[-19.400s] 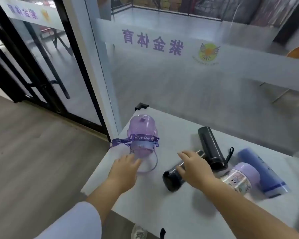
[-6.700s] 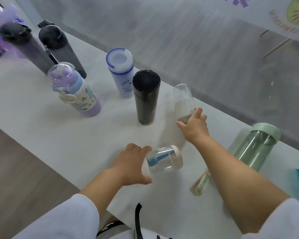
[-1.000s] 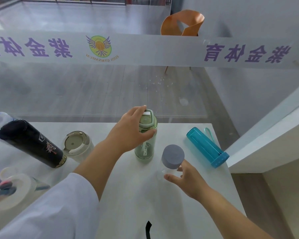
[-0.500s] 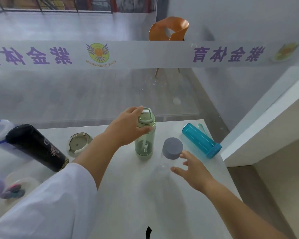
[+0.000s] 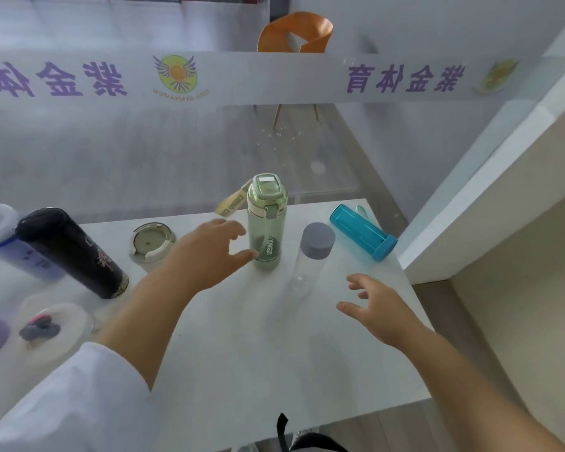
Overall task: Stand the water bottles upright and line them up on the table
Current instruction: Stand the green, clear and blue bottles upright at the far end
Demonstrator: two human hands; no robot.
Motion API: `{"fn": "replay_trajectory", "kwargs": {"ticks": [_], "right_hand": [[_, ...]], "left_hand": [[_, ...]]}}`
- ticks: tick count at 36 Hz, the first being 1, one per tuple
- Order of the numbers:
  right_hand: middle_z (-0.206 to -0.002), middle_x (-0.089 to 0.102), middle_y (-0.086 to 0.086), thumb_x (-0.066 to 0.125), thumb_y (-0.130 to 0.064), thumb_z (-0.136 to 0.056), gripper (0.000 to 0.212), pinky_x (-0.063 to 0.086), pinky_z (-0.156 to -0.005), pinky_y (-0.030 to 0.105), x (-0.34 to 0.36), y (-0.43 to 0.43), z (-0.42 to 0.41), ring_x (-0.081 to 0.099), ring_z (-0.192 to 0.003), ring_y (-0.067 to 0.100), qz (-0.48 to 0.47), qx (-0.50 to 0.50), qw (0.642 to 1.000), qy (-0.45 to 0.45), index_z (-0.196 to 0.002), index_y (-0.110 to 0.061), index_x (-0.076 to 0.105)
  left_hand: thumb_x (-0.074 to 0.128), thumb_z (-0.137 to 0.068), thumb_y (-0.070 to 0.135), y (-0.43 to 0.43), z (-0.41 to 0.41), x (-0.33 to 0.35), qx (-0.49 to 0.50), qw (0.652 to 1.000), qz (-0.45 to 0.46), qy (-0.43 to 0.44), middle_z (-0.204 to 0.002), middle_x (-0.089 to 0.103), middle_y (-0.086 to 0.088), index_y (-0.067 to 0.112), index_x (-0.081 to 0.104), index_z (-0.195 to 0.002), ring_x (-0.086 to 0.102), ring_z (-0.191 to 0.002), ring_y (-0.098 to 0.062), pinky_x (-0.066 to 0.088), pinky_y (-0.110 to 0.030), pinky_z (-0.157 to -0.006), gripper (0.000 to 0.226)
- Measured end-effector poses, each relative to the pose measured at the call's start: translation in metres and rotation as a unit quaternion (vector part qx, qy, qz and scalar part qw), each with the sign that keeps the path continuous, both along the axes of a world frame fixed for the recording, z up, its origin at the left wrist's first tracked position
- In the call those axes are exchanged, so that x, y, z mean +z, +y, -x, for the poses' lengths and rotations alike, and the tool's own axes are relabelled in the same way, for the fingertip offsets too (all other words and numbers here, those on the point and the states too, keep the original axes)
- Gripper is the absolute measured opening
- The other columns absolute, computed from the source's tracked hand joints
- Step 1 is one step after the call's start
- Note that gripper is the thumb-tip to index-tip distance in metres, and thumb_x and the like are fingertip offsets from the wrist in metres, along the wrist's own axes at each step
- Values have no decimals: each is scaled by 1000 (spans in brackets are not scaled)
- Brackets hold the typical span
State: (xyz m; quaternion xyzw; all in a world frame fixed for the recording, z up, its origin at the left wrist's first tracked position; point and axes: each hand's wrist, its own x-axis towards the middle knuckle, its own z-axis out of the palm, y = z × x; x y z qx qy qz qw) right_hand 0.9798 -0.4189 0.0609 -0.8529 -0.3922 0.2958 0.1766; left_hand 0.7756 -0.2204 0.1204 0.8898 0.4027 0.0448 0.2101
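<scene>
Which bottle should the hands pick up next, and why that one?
Probably the blue bottle. It is the only one in view lying on its side, near the table's far right corner, while the green bottle and grey-capped clear bottle already stand. The open, empty right hand is nearest, so it could reach over and stand it up.

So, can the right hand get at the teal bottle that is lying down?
Probably yes. The right hand is open and empty, and the teal bottle lies beyond it near the table's far right corner. The clear bottle with the grey cap stands left of that path.
</scene>
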Motion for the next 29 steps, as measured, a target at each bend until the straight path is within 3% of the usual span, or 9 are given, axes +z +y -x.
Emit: {"fn": "replay_trajectory", "kwargs": {"ticks": [7,14,23,29], "right_hand": [[-134,53,-2,60,-44,-86,52,46,-98,34,-9,-14,-23,52,-120,17,61,28,998,-9,-132,-25,45],[-138,50,-1,59,-43,-87,54,44,-100,38,-24,-15,-78,52,-122,20,113,56,991,-35,-135,-24,43],[-124,48,9,62,-47,-83,62,50,-91,36,-57,13,-162,51,-108,22,26,32,983,-180,-129,-15,37],[-125,39,10,62,-54,-79,71,53,-89,37,-84,36,-185,46,-106,21,26,37,982,-183,-128,-16,28]], "left_hand": [[59,-83,50,-28,7,-48,0,990,80,112,-112,61,4,23,57,-118,58,-97,-14,44,-25,-82,44],[59,-83,51,-54,-28,-85,38,982,125,136,-111,61,3,23,56,-117,59,-97,-18,48,-32,-88,44],[58,-84,50,-80,-79,-111,97,972,152,147,-115,60,1,23,55,-118,58,-102,-20,48,-34,-90,44],[55,-84,54,-90,-96,-120,126,965,147,177,-117,59,6,27,53,-120,58,-103,-17,49,-34,-89,45]]}}
